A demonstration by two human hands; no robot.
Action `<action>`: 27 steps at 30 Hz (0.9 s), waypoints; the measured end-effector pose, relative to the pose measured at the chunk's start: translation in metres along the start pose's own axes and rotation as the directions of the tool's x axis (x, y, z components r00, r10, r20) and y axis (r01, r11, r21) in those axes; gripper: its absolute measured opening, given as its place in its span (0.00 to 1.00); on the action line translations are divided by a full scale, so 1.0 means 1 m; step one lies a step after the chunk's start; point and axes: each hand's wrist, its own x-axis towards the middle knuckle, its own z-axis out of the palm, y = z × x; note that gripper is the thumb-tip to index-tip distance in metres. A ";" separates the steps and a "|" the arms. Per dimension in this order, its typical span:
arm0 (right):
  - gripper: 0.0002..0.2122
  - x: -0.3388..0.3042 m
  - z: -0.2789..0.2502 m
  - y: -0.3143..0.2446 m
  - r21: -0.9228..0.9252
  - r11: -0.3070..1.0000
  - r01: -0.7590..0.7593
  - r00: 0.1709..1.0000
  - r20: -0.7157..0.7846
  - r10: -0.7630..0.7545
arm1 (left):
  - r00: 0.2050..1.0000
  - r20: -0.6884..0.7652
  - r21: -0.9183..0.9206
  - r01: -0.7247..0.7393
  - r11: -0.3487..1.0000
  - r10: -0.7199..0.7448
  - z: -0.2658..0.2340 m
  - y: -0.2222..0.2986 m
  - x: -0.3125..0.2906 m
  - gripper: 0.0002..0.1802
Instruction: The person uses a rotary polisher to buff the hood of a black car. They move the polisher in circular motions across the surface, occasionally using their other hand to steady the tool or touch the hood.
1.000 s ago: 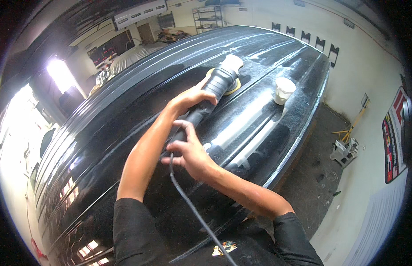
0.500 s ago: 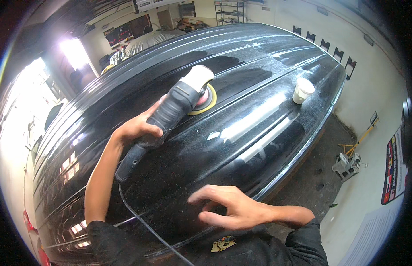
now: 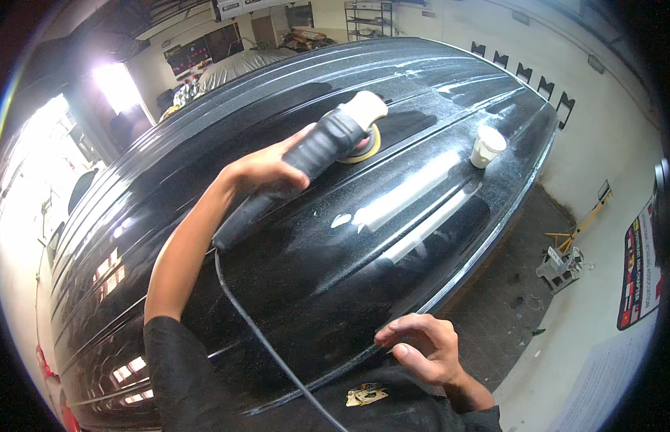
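Observation:
My left hand is wrapped around the black body of a corded car polisher with a white head. Its yellow-edged round pad lies against a glossy black ribbed vehicle roof, which carries a dusty whitish haze in places. A grey power cord trails from the polisher's rear end toward my body. Over the near right edge of the roof hovers my right hand, fingers loosely curved and thumb apart, holding nothing. Farther off, a white paper cup stands on the roof.
To the right, the roof ends at a drop to the dark floor. A yellow stand and a grey boxy device are down there by the white wall. Beyond the roof are a metal shelf and a silver-covered vehicle.
My left hand has pushed the polisher forward and to the right across the roof. My right hand has moved right and slightly down toward the roof's edge.

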 end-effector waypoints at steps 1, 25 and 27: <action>0.13 -0.004 -0.003 -0.001 -0.034 0.999 0.032 0.999 -0.016 -0.033 | 0.997 -0.013 0.115 -0.075 0.991 0.077 -0.001 -0.003 0.017 0.68; 0.13 0.013 0.033 0.007 0.009 0.997 0.070 0.977 0.203 -0.071 | 0.997 -0.064 0.288 -0.026 0.957 0.047 -0.035 -0.050 -0.144 0.73; 0.14 0.023 0.048 0.006 0.040 0.997 0.065 0.955 0.287 -0.074 | 0.992 -0.123 0.249 0.026 0.968 0.005 -0.036 -0.060 -0.189 0.75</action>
